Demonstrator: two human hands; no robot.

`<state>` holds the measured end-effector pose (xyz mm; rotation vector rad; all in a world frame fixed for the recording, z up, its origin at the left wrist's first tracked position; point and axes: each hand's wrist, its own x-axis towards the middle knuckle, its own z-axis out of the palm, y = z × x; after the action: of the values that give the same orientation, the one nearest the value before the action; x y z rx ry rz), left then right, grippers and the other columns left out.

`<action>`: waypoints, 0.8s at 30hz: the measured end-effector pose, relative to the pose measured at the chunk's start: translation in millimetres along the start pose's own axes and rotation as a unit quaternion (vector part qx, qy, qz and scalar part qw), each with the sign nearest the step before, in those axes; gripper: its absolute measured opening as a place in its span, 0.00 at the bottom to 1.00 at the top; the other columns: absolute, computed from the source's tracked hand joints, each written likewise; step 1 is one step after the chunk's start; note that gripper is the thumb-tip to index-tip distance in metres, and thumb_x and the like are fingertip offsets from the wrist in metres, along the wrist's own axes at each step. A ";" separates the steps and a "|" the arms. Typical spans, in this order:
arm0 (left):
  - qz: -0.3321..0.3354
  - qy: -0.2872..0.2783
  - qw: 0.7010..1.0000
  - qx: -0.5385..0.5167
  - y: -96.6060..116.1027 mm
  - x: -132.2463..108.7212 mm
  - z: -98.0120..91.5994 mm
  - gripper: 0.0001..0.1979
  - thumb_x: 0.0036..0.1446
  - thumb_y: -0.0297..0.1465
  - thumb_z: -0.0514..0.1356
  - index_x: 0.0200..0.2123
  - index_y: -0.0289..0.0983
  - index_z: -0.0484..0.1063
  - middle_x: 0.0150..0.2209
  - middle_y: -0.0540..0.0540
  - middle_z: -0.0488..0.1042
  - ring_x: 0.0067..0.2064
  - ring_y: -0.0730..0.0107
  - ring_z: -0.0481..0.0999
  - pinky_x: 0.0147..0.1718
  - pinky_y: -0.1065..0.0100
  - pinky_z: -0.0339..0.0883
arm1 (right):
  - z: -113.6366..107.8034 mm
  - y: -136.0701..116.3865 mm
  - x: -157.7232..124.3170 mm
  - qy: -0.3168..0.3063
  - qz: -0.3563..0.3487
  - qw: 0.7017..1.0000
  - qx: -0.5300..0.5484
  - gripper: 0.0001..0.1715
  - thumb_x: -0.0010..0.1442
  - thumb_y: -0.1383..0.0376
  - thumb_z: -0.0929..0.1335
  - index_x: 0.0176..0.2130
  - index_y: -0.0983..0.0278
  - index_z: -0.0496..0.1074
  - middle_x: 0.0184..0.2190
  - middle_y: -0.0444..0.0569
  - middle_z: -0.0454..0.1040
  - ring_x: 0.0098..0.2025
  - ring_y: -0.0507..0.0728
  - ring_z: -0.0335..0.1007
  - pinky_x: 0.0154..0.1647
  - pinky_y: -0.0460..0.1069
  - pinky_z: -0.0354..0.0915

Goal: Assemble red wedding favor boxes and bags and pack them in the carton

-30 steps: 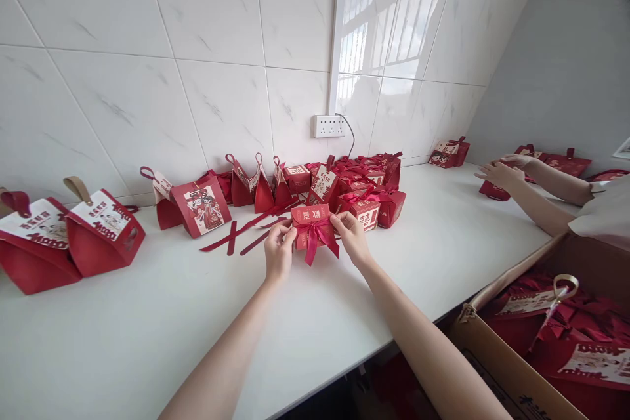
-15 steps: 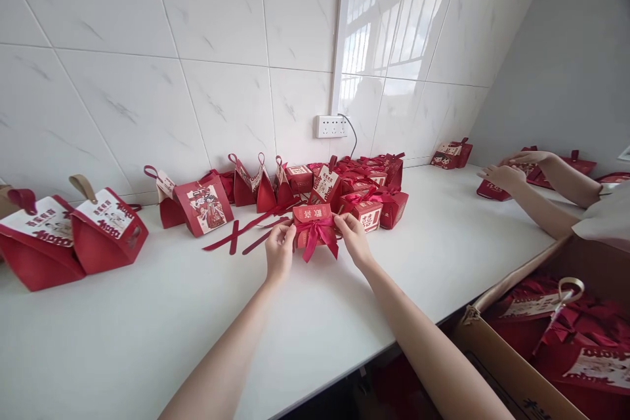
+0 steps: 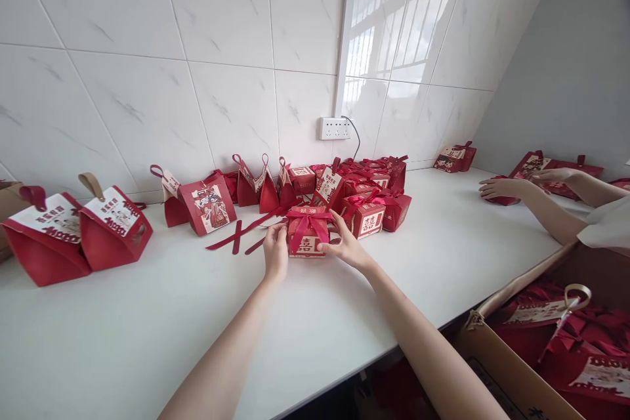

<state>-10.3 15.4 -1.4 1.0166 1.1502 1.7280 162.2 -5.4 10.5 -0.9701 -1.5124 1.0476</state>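
Observation:
Between my hands is a small red gift box point(image 3: 296, 248) with a pale printed front panel and a red ribbon bow point(image 3: 309, 222) tied on top. My left hand point(image 3: 275, 251) is closed against the box's left side, its fingers partly hidden. On the other side, my right hand point(image 3: 348, 247) grips the right edge, thumb on the front and fingers behind. Loose dark red ribbon strips point(image 3: 237, 236) lie on the counter to the left. Just behind and right stands a similar gift box point(image 3: 370, 220) with a bow.
Several red boxes point(image 3: 378, 174) with ribbons crowd the wall below a power socket point(image 3: 335, 128). Tented red boxes point(image 3: 115, 230) with handle loops stand left on the white counter point(image 3: 207, 315). A co-worker's hands point(image 3: 506, 189) handle boxes at right, above a filled cardboard carton point(image 3: 512, 367).
My fingers have left the bow and moved down to the box's sides. The box now sits more upright, its front panel showing. The co-worker's nearer hand has shifted onto a box.

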 end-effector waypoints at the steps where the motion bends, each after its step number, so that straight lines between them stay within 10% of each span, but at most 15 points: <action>1: -0.011 0.003 1.000 -0.002 -1.3 1.2 -0.7 0.09 0.46 0.36 0.57 0.29 0.37 0.68 0.29 0.47 0.73 0.32 0.66 0.73 0.30 0.67 0.65 | 0.1 0.4 0.0 -0.006 0.002 1.000 -0.005 0.56 0.39 0.63 0.76 0.62 0.54 0.51 0.61 0.53 0.56 0.56 0.62 0.61 0.42 0.52 0.69; 14: -0.045 0.011 0.997 -0.062 0.9 2.2 -2.5 0.10 0.40 0.35 0.58 0.26 0.34 0.68 0.29 0.43 0.76 0.33 0.61 0.77 0.29 0.65 0.69 | 0.8 9.4 5.0 0.011 0.022 1.000 0.001 0.46 0.38 0.64 0.76 0.54 0.58 0.60 0.47 0.49 0.71 0.48 0.59 0.69 0.51 0.56 0.64; 19: -0.011 0.089 0.992 -0.090 9.4 2.3 -9.7 0.11 0.43 0.38 0.53 0.28 0.36 0.63 0.31 0.41 0.77 0.39 0.57 0.78 0.22 0.69 0.66 | 2.1 10.6 6.8 0.025 0.116 0.973 0.199 0.28 0.44 0.52 0.72 0.43 0.60 0.68 0.42 0.50 0.75 0.42 0.60 0.73 0.43 0.56 0.69; 24: -0.017 0.141 0.987 -0.076 6.7 7.2 -16.7 0.10 0.42 0.36 0.52 0.26 0.36 0.63 0.27 0.45 0.73 0.31 0.62 0.77 0.14 0.75 0.57 | -0.4 6.5 1.9 -0.075 0.169 0.925 0.333 0.38 0.52 0.37 0.57 0.46 0.61 0.68 0.47 0.55 0.73 0.45 0.60 0.72 0.37 0.54 0.70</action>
<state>-29.4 15.3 2.0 0.6705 1.1792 1.9436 162.7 -1.7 4.9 -0.6759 -0.9874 1.7698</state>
